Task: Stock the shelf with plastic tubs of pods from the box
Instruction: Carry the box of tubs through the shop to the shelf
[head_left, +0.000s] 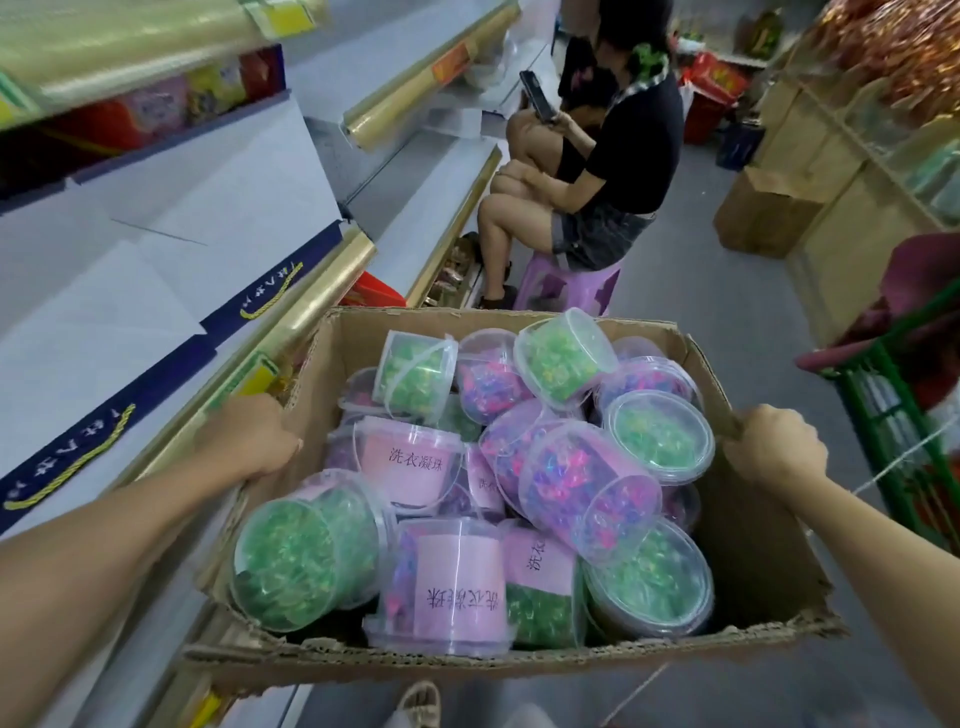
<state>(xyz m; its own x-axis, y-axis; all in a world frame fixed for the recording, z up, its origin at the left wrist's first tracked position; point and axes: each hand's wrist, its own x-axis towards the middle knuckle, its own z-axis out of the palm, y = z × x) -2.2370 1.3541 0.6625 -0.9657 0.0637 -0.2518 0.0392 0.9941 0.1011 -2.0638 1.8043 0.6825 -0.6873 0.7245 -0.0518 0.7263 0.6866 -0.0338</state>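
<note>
The cardboard box sits in front of the person, its near flap torn and its base hidden below the rim, and the plastic tubs of green and purple pods lie heaped inside it, tilted every way, the lower ones buried under the upper. The left hand grips the box's left wall, fingers curled over the edge so their tips are out of sight; the right hand closes round the right wall's top edge in the same way. The shelf runs just beside the box on the left, its gold-coloured front rail touching or nearly touching the cardboard; which, the blur hides. Flat navy-edged packs lie on the shelf, their print too small to read. Beyond the box a seated person on a purple stool holds a phone, filling the aisle ahead. A green wire rack stands right of the box, cut off by the frame.
</note>
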